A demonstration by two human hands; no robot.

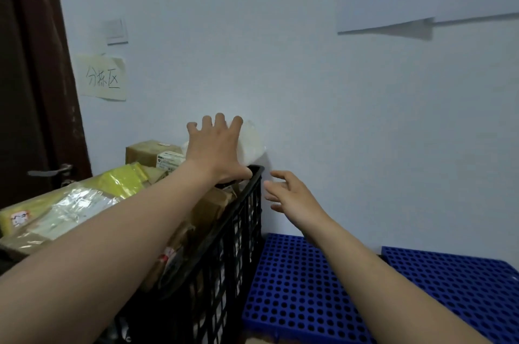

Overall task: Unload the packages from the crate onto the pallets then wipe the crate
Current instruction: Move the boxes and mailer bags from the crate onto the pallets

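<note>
- Two blue pallets show in the head view, both bare as far as they can be seen. The near pallet (295,287) lies below the right hand (289,197) and seems to butt against the black crate (238,231). The far pallet (455,287) lies further to that hand's right.
- Unloading looks barely begun. The crate is heaped above its rim, with a yellow bag (123,180), a cardboard box (146,152) and a clear-wrapped parcel (75,208) to the left of the left forearm. Wiping must wait until all are out.
- The left hand (216,149) lies spread, fingers apart, against the white package (252,144). That package stands above the rim at the crate's far right corner.
- The right hand is loose and spread, holding nothing. It is just outside the crate wall, below and right of the white package.
- The crate rim under the left thumb must be cleared. The wall (309,90) is close behind both hands, so the free room is rightward and down.
</note>
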